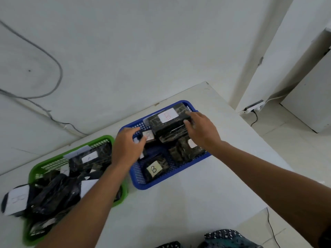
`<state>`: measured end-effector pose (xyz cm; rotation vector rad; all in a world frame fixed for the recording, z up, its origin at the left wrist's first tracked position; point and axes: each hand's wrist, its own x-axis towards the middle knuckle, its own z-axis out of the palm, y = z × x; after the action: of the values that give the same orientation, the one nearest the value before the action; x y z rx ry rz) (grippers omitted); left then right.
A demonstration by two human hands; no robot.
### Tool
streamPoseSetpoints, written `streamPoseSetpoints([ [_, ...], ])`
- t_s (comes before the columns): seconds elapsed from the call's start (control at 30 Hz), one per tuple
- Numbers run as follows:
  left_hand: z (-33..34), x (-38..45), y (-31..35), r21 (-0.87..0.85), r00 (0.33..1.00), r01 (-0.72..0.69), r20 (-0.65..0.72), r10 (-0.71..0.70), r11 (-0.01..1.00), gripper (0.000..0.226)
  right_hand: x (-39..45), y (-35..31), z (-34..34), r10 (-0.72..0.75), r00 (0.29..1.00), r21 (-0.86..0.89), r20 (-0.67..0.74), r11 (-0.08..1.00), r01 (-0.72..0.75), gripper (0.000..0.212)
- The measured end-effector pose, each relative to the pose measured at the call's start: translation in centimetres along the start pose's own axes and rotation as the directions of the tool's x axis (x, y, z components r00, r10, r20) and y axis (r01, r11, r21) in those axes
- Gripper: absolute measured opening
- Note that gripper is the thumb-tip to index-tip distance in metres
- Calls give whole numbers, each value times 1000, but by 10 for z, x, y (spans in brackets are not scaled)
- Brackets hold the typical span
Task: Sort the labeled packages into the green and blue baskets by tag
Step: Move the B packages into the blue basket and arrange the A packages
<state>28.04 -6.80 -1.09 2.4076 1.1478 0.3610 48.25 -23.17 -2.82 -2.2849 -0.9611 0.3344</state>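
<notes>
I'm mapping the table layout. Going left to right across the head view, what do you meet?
Package with a white tag → green basket → left hand → blue basket → right hand → power strip on the floor.

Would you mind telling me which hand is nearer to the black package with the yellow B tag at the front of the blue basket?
Left. The left hand hovers just behind-left of the black yellow-tagged package; the right hand is farther back, touching the red-B package.
</notes>
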Motion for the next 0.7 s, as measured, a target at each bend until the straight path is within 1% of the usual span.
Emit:
streamPoseSetpoints([
  [0.1,-38,-2,-45,69,999,-2,-38,5,998,41,3,-48,25,-157,986,-7,53,987,158,45],
  [0.2,-69,-19,-85,80,998,31,-64,-26,996,39,0,-96,58,-286,952,3,112,958,288,45],
  [0.27,-83,-34,-110,68,996,67,-65,-63,995,38,-5,-125,81,-345,922,30,174,938,346,45],
  [0.33,-92,-49,-133,63,995,101,-32,-99,993,39,-14,-149,103,-393,889,67,234,919,389,45],
  [0.43,-100,-65,-158,50,992,124,20,-125,991,36,-32,-177,129,-442,834,118,330,896,428,44],
  [0.5,-101,-73,-167,9,991,126,43,-127,992,32,-46,-189,141,-466,785,168,407,884,437,46],
  [0.6,-103,-82,-173,-80,988,132,86,-125,988,27,-68,-191,155,-476,705,228,525,877,423,58],
  [0.63,-103,-85,-174,-106,988,132,96,-122,986,26,-72,-190,158,-464,692,224,552,883,413,63],
  [0.7,-104,-88,-176,-139,987,129,118,-113,982,27,-77,-188,161,-435,696,209,572,897,389,65],
])
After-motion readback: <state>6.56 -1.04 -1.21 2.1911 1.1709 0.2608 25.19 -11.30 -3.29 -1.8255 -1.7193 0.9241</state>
